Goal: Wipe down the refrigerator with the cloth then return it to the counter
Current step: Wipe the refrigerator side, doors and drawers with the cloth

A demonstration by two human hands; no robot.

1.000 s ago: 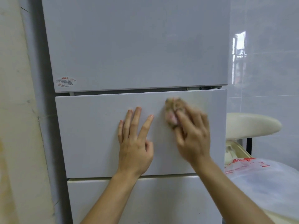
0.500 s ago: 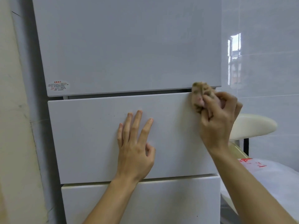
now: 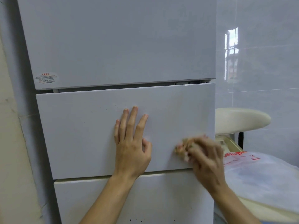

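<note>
A white refrigerator [image 3: 113, 46] fills the view, with an upper door, a middle drawer front [image 3: 77, 126] and a lower drawer front. My left hand [image 3: 131, 143] rests flat on the middle drawer front, fingers straight and spread. My right hand [image 3: 205, 157], blurred by motion, grips a small brownish cloth [image 3: 182, 147] and presses it against the lower right part of that same drawer front.
A cream wall edge [image 3: 9, 143] runs down the left. Right of the fridge stand a cream padded stool [image 3: 239, 120], a translucent plastic bag with red print [image 3: 258, 172], and a glossy tiled wall [image 3: 258, 62]. Dark specks mark the lower drawer front [image 3: 145, 220].
My right hand swept the cloth from the drawer's middle to its top right corner, then down to the lower right. My left hand stayed in place.
</note>
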